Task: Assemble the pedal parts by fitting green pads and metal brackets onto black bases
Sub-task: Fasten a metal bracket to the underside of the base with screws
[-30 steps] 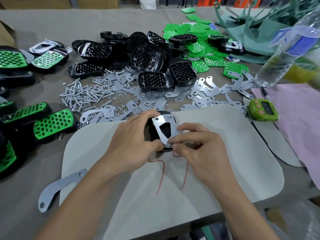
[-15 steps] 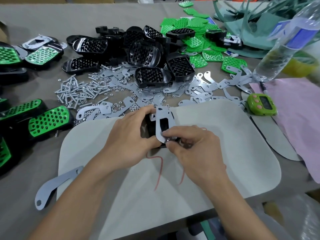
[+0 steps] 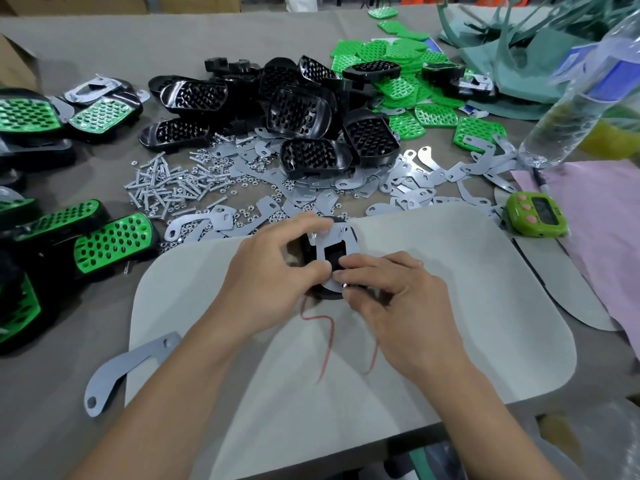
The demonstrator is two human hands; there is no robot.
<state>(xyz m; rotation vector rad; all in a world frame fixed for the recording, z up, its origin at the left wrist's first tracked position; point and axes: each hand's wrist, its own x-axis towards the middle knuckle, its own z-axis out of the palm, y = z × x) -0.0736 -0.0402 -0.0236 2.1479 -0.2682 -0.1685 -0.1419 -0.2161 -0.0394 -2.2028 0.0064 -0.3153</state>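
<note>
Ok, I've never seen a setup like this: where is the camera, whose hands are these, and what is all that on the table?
There is no machine here. A person works bare-handed, and the single picture comes from a wide-angle camera worn on their head, looking forward and down.

The left hand grips a black base at the far edge of a pale mat. A metal bracket lies on that base, and the right hand pinches the bracket's near end. Whether a small fastener sits under those fingertips is too small to tell.

Behind the mat lie the supplies: a pile of black bases, green pads, loose brackets and screws. At the left are finished pedals with their pads fitted. A green timer and a water bottle are at the right.
</note>
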